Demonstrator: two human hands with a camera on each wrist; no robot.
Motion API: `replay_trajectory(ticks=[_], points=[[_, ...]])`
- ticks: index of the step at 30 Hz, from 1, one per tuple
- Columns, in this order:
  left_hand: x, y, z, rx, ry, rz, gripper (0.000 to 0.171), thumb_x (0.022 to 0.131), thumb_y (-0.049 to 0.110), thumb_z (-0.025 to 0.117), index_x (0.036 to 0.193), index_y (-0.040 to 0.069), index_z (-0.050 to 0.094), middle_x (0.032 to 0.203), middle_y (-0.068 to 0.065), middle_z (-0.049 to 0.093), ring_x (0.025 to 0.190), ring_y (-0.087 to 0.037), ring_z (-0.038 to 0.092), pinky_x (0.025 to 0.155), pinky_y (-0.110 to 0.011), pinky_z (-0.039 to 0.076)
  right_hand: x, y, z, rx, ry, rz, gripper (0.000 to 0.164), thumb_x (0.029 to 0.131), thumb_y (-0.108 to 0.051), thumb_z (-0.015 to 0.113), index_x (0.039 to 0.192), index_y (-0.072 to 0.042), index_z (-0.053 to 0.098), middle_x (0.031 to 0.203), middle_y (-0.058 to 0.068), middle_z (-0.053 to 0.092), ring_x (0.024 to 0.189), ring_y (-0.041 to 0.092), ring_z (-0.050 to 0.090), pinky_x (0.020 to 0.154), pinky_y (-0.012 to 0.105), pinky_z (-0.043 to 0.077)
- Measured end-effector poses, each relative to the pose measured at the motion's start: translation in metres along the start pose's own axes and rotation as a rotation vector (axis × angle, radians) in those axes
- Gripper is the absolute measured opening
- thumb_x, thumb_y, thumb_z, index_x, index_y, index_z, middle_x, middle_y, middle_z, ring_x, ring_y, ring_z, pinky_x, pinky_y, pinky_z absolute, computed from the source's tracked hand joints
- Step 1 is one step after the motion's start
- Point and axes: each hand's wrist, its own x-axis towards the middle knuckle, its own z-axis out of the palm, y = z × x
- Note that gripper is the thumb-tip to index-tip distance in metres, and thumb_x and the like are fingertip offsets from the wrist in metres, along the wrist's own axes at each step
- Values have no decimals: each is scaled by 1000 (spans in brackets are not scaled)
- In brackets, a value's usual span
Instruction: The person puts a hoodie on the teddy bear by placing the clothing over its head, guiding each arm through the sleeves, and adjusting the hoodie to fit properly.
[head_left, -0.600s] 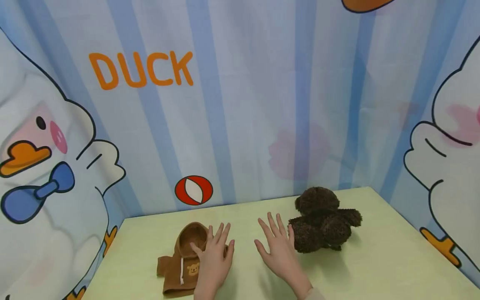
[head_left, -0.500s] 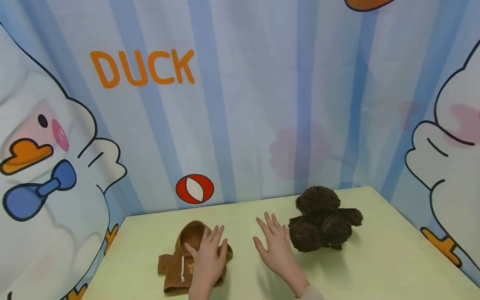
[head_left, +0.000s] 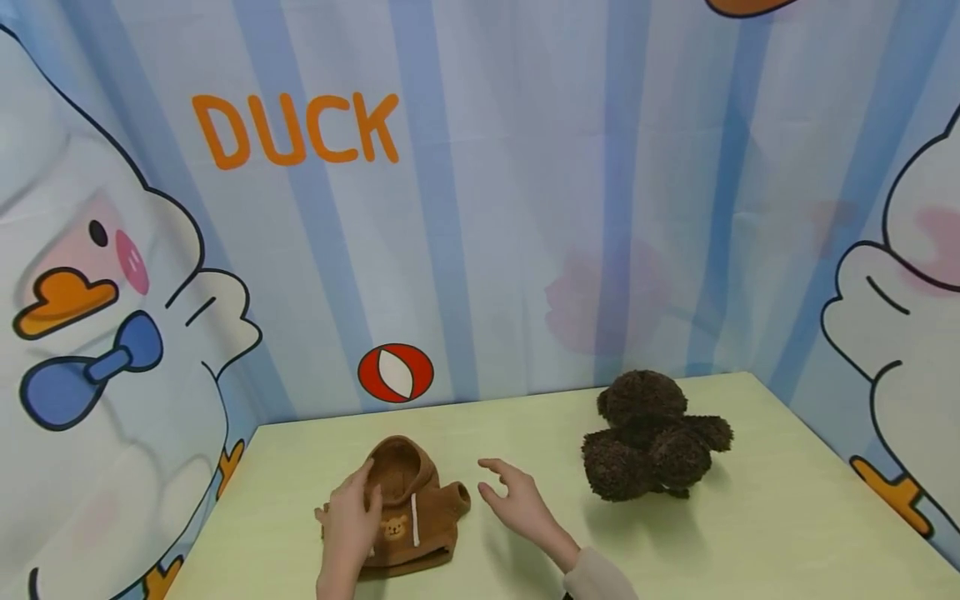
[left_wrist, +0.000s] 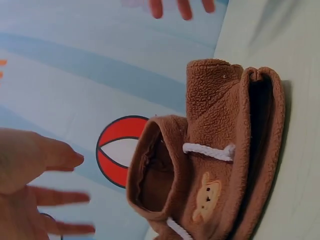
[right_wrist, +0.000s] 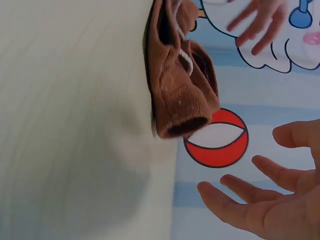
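Moved leftward since the earlier frame: left hand and right hand, the latter also turned toward the brown hoodie. Far left, printed on the backdrop, a white duck with a blue bow tie. Next, the left hand, fingers loosely spread, hiding most of one sleeve in the head view. Lying on the pale table, the hoodie, hood toward a red-and-white ball print. Then the right hand, fingers apart and slightly bent, near the other sleeve. Further right, a dark plush toy on the table
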Motion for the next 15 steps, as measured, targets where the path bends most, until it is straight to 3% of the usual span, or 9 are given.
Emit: replay_trajectory(ticks=[3,5,10,15], points=[[2,-11,0,-88,-40,-128,54,87,16,50,136,2,31,133,-35,31,113,-61,31,79,-78,17,4,1,7,182,-55,138,39,89,-20,53,123,-2,49,124,29,47,106,42,52,77,45,49],[3,-18,1,-160,-61,-210,60,87,17,48,138,-1,21,133,-41,19,112,-66,23,79,-78,18,8,1,11,304,-79,241,44,89,-22,53,126,0,45,125,34,42,104,45,51,74,44,50],[5,-33,2,-313,-42,-349,66,87,18,41,136,-12,9,124,-48,22,110,-64,26,86,-68,28,16,0,21,519,-83,420,52,89,-21,52,132,3,34,128,36,37,108,51,45,79,49,48],[6,-43,0,-463,-49,-486,68,88,20,36,136,-14,1,127,-48,17,117,-59,19,96,-63,23,21,3,29,614,-91,526,57,89,-20,51,135,3,28,131,34,34,111,48,46,80,46,48]])
